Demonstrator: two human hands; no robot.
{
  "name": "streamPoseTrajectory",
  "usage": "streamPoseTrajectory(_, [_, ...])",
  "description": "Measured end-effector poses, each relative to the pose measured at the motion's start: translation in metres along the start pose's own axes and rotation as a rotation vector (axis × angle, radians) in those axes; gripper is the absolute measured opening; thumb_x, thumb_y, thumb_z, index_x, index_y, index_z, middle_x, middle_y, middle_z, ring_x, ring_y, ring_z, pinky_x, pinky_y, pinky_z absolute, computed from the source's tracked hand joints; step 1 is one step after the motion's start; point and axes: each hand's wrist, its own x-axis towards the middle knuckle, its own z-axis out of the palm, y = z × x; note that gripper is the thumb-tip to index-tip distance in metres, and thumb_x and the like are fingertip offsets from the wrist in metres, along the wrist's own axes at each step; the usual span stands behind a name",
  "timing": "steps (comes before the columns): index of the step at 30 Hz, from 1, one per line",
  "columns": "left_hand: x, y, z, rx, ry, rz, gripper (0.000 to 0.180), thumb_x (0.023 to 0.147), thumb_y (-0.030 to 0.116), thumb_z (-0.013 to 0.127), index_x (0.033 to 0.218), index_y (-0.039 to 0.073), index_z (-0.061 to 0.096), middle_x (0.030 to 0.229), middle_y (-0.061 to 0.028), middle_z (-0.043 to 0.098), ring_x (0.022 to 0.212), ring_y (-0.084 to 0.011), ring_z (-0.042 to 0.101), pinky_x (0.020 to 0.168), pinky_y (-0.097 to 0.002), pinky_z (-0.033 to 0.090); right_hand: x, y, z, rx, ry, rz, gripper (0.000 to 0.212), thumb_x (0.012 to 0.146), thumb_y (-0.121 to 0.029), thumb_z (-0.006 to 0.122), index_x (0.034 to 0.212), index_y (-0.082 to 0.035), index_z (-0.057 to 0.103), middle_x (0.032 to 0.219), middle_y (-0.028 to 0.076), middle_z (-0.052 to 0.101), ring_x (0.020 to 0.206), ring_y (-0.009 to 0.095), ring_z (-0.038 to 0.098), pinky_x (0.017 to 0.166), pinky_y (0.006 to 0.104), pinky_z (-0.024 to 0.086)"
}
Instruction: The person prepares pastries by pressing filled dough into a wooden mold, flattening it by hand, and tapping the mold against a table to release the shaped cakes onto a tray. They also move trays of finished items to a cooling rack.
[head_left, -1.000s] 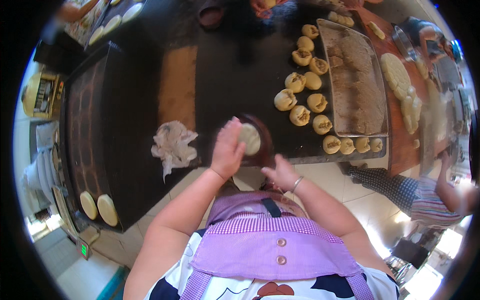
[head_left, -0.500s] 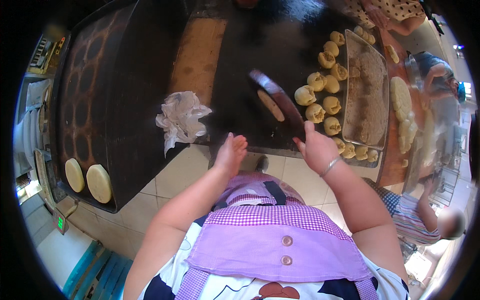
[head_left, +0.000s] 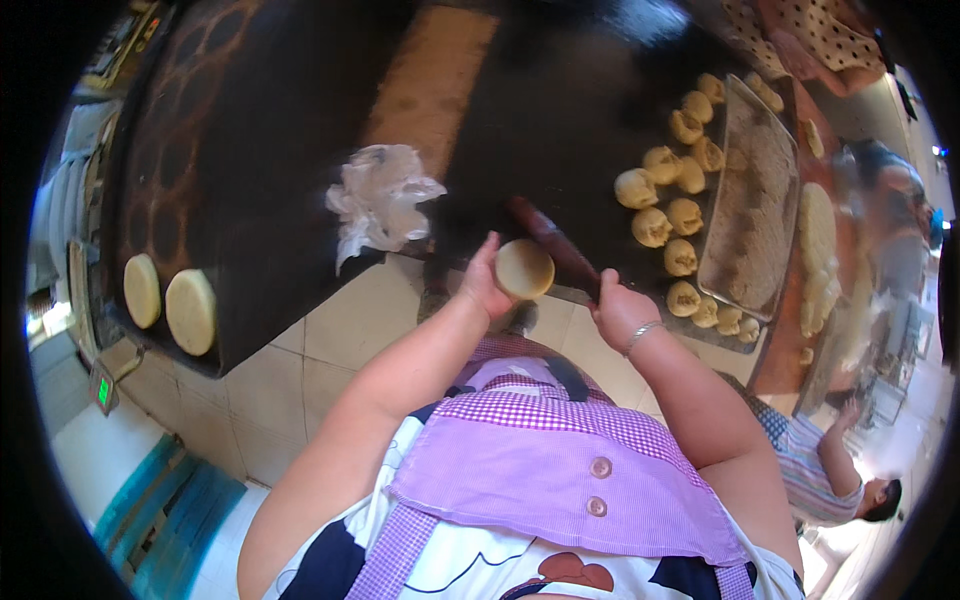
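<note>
Close to the front edge of the dark worktop (head_left: 570, 130), my left hand (head_left: 486, 284) is closed on a round, flat dough disc (head_left: 525, 268), its broad face turned up toward me. My right hand (head_left: 622, 312) grips one end of a dark reddish-brown rolling pin (head_left: 555, 243). The pin slants away to the far left, just right of the disc. A crumpled white cloth (head_left: 388, 198) lies left of my hands, partly over a bare wooden board (head_left: 432, 90). Farther right on the worktop sit several filled dough balls (head_left: 652, 227) with gathered tops.
A metal tray (head_left: 748, 200) of crumbly filling stands beyond the dough balls, with a long dough mass (head_left: 818, 250) beside it. On the left, a black griddle (head_left: 240, 200) carries two dough discs (head_left: 190, 312). Other people are at the right, one in a striped top (head_left: 812, 465).
The dough disc has gone from beside the rolling pin over the worktop into my left hand, which was empty. My right hand and the pin have shifted slightly left. The view has turned a little.
</note>
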Motion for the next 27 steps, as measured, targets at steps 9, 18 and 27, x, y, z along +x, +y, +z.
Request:
streamPoseTrajectory(9, [-0.252, 0.105, 0.068, 0.351, -0.231, 0.589, 0.053, 0.083, 0.017, 0.075, 0.131, 0.007, 0.053, 0.121, -0.0113, 0.062, 0.113, -0.0262, 0.061, 0.097, -0.0435, 0.051, 0.006, 0.037, 0.053, 0.261, 0.121, -0.026, 0.051, 0.088, -0.02, 0.063, 0.124, 0.003, 0.034, 0.106, 0.034, 0.061, 0.1, 0.05, 0.059, 0.084, 0.0519, 0.048])
streamPoseTrajectory(18, [-0.454, 0.384, -0.013, 0.469, 0.489, 1.41, 0.04, 0.088, 0.009, 0.07, 0.124, 0.007, 0.053, 0.116, -0.0105, 0.063, 0.108, -0.0269, 0.063, 0.092, -0.0499, 0.053, 0.029, 0.052, 0.068, 0.293, 0.115, -0.082, 0.049, 0.084, -0.017, 0.067, 0.117, 0.005, 0.037, 0.097, 0.035, 0.062, 0.094, 0.05, 0.062, 0.077, 0.0508, 0.05])
streamPoseTrajectory(27, [-0.443, 0.449, -0.051, 0.795, 0.893, 1.206, 0.032, 0.092, 0.022, 0.068, 0.118, 0.005, 0.062, 0.111, -0.0082, 0.068, 0.102, -0.0227, 0.066, 0.09, -0.0411, 0.052, 0.033, 0.042, 0.08, 0.344, 0.17, -0.019, 0.051, 0.083, -0.018, 0.069, 0.117, 0.006, 0.038, 0.095, 0.034, 0.063, 0.092, 0.049, 0.063, 0.076, 0.0488, 0.05])
